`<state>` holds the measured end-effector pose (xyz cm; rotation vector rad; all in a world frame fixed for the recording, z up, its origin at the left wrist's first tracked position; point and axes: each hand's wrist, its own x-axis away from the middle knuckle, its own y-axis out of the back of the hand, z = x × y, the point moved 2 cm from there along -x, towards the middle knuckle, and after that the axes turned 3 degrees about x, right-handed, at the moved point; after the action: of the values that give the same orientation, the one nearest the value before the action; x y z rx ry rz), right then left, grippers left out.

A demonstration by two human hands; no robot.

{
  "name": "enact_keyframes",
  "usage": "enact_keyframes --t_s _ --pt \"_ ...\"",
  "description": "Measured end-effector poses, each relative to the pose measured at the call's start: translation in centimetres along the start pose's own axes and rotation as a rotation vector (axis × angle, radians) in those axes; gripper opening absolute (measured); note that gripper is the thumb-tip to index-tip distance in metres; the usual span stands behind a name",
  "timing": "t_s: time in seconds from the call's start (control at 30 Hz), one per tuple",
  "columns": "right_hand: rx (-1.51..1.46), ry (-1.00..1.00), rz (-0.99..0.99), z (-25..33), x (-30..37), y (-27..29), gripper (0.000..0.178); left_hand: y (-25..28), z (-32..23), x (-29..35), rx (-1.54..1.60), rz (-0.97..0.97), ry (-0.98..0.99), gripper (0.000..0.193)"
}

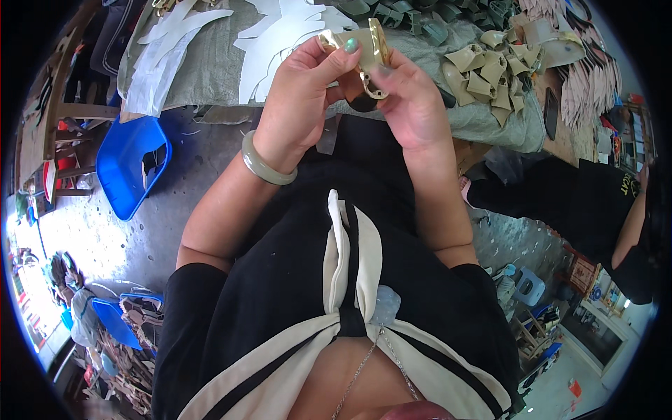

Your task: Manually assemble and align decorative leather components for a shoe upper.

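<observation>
Above the near edge of the work table, both my hands hold a small curved beige piece with shiny gold edges (367, 43), which looks like leather. My left hand (302, 87) pinches its left side, thumb lying on the front face. On the other side my right hand (414, 98) grips the gold right edge; its thumb is slightly blurred. A dark brown rounded part shows below the piece, between the hands; I cannot tell whether it belongs to it. My fingertips behind the piece are partly hidden.
On the cloth-covered table (189, 80) lie white cut shapes (280, 35), dark green curved pieces (427, 28) and a pile of beige curved pieces (483, 70). A phone (551, 113) rests at the right. A blue plastic chair (115, 175) stands left; another person (560, 192) is at the right.
</observation>
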<state>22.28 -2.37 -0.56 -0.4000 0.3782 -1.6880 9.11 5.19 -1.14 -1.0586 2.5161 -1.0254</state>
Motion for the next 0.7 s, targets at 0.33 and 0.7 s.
enact_keyframes --t_s 0.33,0.7 --pt "0.195 0.167 -0.136 0.0 0.7 -2.4 0.042 -1.0 0.2 0.4 -0.023 -0.058 -0.084 0.021" --pt "-0.164 -0.03 -0.163 -0.7 0.1 -1.3 0.036 0.2 -0.1 0.0 -0.002 -0.037 -0.017 0.021"
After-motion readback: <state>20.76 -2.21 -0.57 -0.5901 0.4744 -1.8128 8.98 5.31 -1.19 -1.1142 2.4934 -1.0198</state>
